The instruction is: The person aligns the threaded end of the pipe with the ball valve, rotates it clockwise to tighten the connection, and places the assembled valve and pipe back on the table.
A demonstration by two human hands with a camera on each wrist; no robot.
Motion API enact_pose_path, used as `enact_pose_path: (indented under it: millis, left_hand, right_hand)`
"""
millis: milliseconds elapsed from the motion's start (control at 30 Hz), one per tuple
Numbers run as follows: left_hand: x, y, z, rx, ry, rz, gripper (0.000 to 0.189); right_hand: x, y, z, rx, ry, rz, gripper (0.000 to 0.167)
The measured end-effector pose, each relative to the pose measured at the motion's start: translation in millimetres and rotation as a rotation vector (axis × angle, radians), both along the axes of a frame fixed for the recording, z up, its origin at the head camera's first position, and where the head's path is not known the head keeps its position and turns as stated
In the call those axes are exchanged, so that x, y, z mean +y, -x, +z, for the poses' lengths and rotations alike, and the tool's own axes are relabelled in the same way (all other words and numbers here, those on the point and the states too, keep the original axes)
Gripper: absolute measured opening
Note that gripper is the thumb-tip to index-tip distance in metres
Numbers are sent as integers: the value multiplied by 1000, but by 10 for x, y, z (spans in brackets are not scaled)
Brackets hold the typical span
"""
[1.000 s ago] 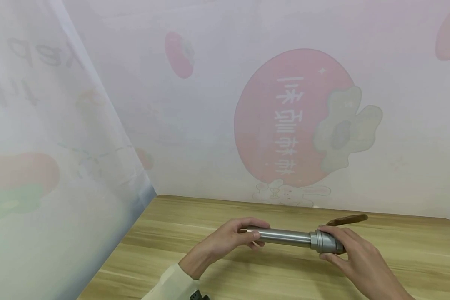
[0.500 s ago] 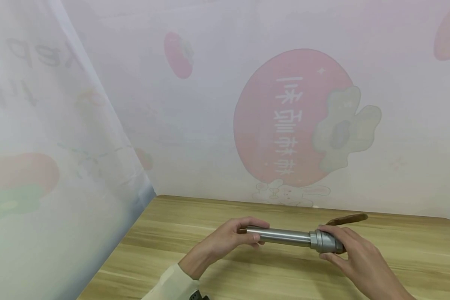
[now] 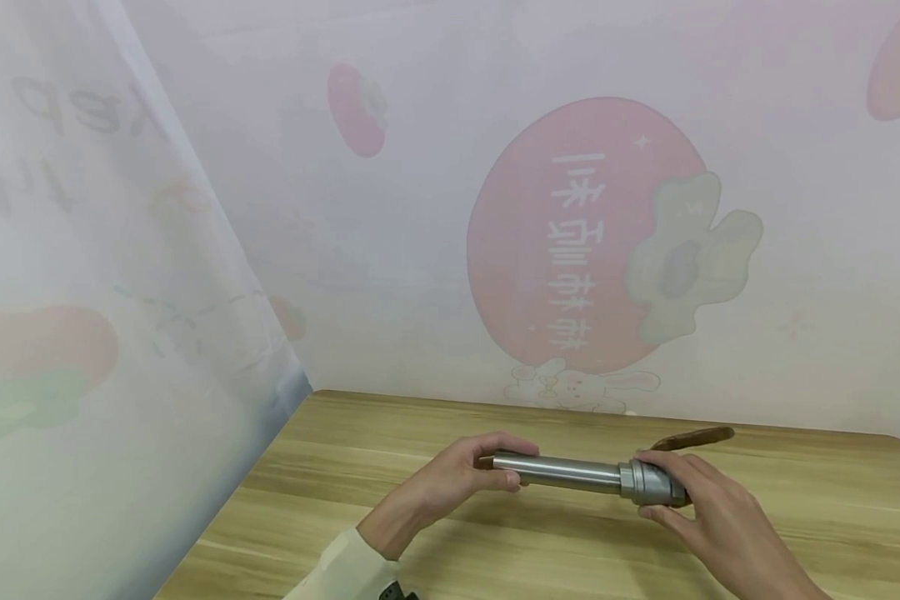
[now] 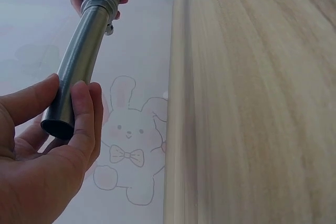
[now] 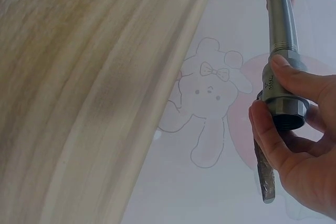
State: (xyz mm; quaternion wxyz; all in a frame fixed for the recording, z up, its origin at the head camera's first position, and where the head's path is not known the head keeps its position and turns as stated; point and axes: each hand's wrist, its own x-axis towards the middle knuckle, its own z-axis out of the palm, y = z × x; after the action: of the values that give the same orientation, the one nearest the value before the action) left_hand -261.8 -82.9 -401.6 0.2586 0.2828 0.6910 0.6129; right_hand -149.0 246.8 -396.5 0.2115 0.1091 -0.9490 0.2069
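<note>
A smooth silver metal pipe (image 3: 573, 472) is held level over the table, joined at its right end to a grey ball valve (image 3: 647, 483). My left hand (image 3: 450, 483) holds the pipe's free end between thumb and fingers. In the left wrist view that round end lies within the fingers. My right hand (image 3: 727, 517) grips the valve body, thumb on one side and fingers on the other. The valve's brownish lever handle (image 3: 693, 438) sticks out past the right hand. Some pipe threads (image 5: 285, 45) show beside the valve in the right wrist view.
Below the hands is a wood-grain table (image 3: 330, 467). A pale printed curtain (image 3: 420, 250) hangs behind its back edge, and another curtain panel (image 3: 120, 275) hangs along the left side. A dark strap piece (image 3: 396, 592) shows at the left cuff.
Under the pipe, the left fingertips show slightly less below the thumb than a second ago. The pipe, valve and right hand stay where they were.
</note>
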Motion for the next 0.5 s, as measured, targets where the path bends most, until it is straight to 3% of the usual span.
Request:
enact_pose_path:
  millis: [233,500]
  left_hand:
    - [-4,12,-5,-15,-21,-20,40]
    - [12,2,-16,-27,-29,1,35]
  right_hand:
    - [3,-3,-1,0,4,3,62]
    - [1,-11,6,-4,10,3,61]
